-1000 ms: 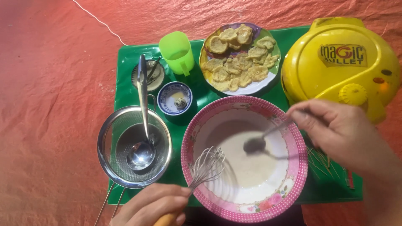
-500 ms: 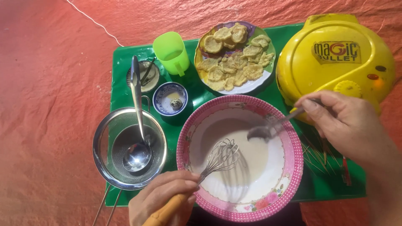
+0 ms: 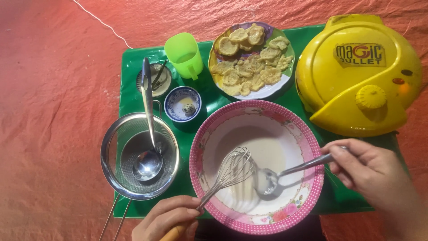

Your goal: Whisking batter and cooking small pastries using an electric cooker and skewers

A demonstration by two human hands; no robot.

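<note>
A pink-rimmed bowl (image 3: 208,134) with pale batter sits at the front of a green mat (image 3: 133,96). My left hand (image 3: 167,218) grips a wire whisk (image 3: 232,169) by its wooden handle, the wires resting in the batter. My right hand (image 3: 372,172) holds a metal spoon (image 3: 276,176) by its handle, the spoon's bowl lowered into the batter beside the whisk.
A metal sieve (image 3: 111,172) with a ladle (image 3: 147,156) in it lies to the left. Behind are a small blue-rimmed dish (image 3: 183,103), a round tin (image 3: 156,80), a green cup (image 3: 183,54) and a plate (image 3: 276,89) of fried pieces. A yellow round cooker (image 3: 356,76) stands at right.
The spoon has come down from near the bowl's far rim into the batter at its middle. The whisk has shifted right within the bowl. The view has drifted.
</note>
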